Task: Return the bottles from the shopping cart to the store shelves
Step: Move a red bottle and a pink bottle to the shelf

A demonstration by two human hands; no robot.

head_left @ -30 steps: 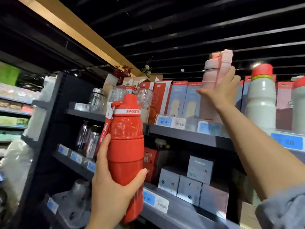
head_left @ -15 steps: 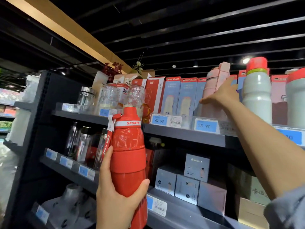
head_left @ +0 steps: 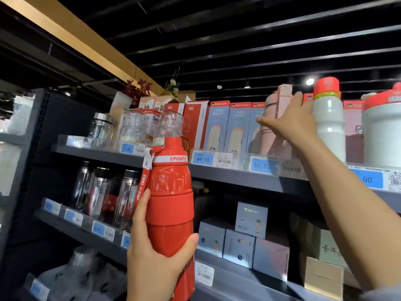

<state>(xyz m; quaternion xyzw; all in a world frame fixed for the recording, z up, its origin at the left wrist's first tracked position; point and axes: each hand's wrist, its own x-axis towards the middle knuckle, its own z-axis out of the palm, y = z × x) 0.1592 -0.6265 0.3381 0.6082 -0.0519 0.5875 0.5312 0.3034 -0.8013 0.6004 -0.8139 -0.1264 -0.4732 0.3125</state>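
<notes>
My left hand [head_left: 152, 268] grips a red sports bottle [head_left: 171, 203] by its lower body and holds it upright in front of the shelves, low in the centre. A red strap hangs from its cap. My right hand [head_left: 293, 124] reaches up to the top shelf [head_left: 238, 177] and is wrapped on a pink bottle [head_left: 271, 111]. That bottle stands upright behind the 55.90 price tag, with my thumb across its front and my fingers up its right side.
A white bottle with a red cap [head_left: 327, 120] stands right of the pink one, and a wider white bottle [head_left: 382, 131] beyond it. Blue and red boxes [head_left: 219, 124] and glass jars [head_left: 132, 127] fill the top shelf's left. Glass bottles [head_left: 102, 192] and grey boxes [head_left: 238, 246] sit below.
My right hand has lowered the pink bottle from above the shelf down onto it, beside the white bottle. The red bottle in my left hand has stayed about where it was.
</notes>
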